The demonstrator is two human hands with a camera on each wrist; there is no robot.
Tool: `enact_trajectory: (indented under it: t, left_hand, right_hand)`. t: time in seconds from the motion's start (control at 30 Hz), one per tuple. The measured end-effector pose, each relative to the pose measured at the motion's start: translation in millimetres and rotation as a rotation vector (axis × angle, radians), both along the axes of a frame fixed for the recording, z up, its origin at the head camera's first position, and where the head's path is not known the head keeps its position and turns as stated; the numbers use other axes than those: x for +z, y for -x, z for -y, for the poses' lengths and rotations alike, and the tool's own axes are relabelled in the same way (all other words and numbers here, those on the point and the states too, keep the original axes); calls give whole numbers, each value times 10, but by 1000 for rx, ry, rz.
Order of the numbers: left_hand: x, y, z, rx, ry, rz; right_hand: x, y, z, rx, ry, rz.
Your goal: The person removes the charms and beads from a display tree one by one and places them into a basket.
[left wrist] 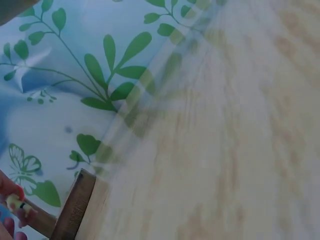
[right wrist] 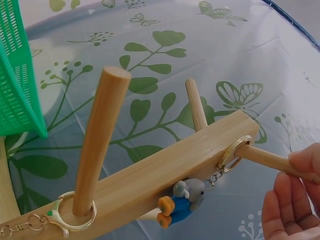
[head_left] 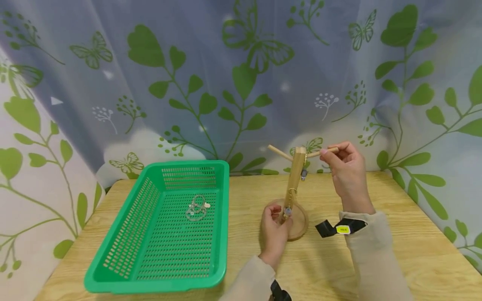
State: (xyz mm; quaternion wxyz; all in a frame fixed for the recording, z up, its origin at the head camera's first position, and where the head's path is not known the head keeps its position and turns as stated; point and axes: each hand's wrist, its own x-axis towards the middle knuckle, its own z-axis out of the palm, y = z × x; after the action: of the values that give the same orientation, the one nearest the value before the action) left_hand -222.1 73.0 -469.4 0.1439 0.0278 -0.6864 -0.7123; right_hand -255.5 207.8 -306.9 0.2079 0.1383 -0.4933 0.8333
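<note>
A wooden stand [head_left: 295,177] with side pegs rises upright from a round base [head_left: 301,221]. My left hand [head_left: 276,236] grips the post low down, just above that base. At the top right, my right hand [head_left: 348,175] pinches the outer end of a peg [right wrist: 267,159] between thumb and fingers. Around this peg, close to the post, sits the gold ring of a keychain with a grey and blue animal figure [right wrist: 182,200]. Lower, another keychain's ring [right wrist: 70,227] circles a second peg; its charm [head_left: 288,211] hangs by my left fingers.
On the left stands a green plastic basket [head_left: 222,234] with slotted walls. Silvery loops with small charms [head_left: 196,211] lie inside it. A leaf-patterned curtain [head_left: 241,83] hangs directly behind the wooden table [head_left: 248,188].
</note>
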Motion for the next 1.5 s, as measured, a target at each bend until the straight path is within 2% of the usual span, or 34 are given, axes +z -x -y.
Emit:
enact_trajectory:
  t: [0.23, 0.33, 0.4, 0.53, 0.7, 0.93, 1.23, 1.5]
  left_hand:
    - [-26, 19, 2, -4, 37, 6]
    - [-30, 21, -24, 20, 99, -14]
    - [-36, 27, -49, 39, 110, -47]
    - [-46, 44, -77, 59, 51, -82]
    - [-51, 41, -65, 59, -12, -69]
    - [-19, 34, -37, 58, -97, -103]
    - [-1, -36, 19, 13, -48, -57]
    - [121, -125, 18, -37, -108, -81]
  right_hand:
    - [-14, -10, 14, 18, -10, -13]
    - [-21, -8, 9, 12, -1, -21]
    - [-24, -4, 6, 8, 7, -26]
    - [-28, 4, 12, 9, 25, -29]
    - [-33, -6, 18, 7, 27, -24]
    - [-24, -4, 7, 5, 6, -25]
    - [-8, -9, 3, 7, -7, -19]
    - [-3, -19, -9, -10, -7, -12]
